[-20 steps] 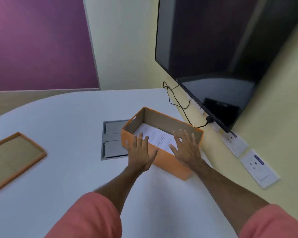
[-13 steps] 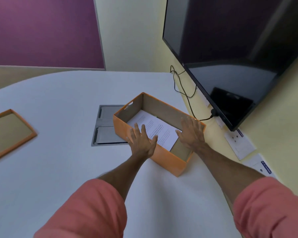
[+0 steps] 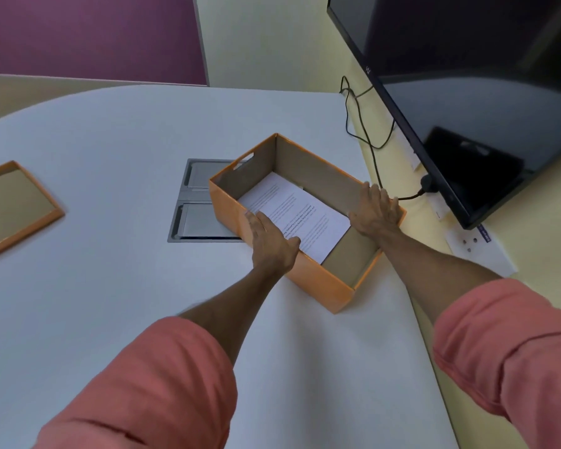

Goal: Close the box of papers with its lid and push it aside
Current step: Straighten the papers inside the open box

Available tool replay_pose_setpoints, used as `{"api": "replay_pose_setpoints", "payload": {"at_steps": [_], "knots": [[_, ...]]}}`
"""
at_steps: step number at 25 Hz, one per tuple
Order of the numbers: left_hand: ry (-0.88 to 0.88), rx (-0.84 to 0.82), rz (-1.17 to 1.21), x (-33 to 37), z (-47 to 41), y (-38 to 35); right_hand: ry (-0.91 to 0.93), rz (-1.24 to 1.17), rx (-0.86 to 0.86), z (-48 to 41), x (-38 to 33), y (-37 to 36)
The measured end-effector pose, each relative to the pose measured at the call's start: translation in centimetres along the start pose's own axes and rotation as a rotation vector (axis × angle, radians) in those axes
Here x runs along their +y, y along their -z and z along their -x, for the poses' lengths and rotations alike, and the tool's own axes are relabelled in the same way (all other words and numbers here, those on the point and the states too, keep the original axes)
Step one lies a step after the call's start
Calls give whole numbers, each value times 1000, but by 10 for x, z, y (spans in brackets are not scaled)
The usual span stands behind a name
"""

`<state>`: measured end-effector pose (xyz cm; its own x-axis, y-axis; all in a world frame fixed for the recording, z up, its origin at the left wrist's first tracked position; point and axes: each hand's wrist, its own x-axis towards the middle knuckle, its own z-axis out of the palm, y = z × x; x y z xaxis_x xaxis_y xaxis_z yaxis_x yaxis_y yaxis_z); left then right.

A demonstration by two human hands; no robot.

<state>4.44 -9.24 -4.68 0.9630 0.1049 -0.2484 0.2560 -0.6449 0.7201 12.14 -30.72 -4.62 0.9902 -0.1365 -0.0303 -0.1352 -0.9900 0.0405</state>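
Note:
An open orange box (image 3: 324,286) stands on the white table (image 3: 110,286) near its right edge, with printed white papers (image 3: 292,212) lying flat inside. My left hand (image 3: 271,241) grips the box's near long wall, thumb inside over the papers. My right hand (image 3: 374,212) rests on the far right corner of the rim, fingers over the edge. The orange lid (image 3: 17,205) lies upside down far to the left, apart from the box and partly cut off by the frame edge.
A grey metal cable hatch (image 3: 195,215) is set into the table just left of the box. A large black screen (image 3: 467,92) hangs on the right wall, with black cables (image 3: 363,131) and wall sockets (image 3: 473,244) under it.
My right hand slid from over the papers to the box's far right rim. My left hand stayed on the near wall. The view shifted, so the box appears closer.

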Motion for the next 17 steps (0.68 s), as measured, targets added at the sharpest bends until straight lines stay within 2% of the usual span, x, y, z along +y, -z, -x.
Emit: {"api": "replay_pose_setpoints", "payload": {"at_steps": [7,11,14,16,17], "knots": [[-47,-65,-83,-14,-14,31,-70,-2,148,41,-14,-11],[-43,-60,-64,-27,-25,55,-12,-36,244,54,-19,-7],[-81,13,75,-33,-31,68,46,-198,164,36,-15,5],[-11,50,195,-30,-31,69,18,-472,-30,20,-16,15],[79,50,241,-28,-32,70,-13,-604,-160,12,-19,20]]}}
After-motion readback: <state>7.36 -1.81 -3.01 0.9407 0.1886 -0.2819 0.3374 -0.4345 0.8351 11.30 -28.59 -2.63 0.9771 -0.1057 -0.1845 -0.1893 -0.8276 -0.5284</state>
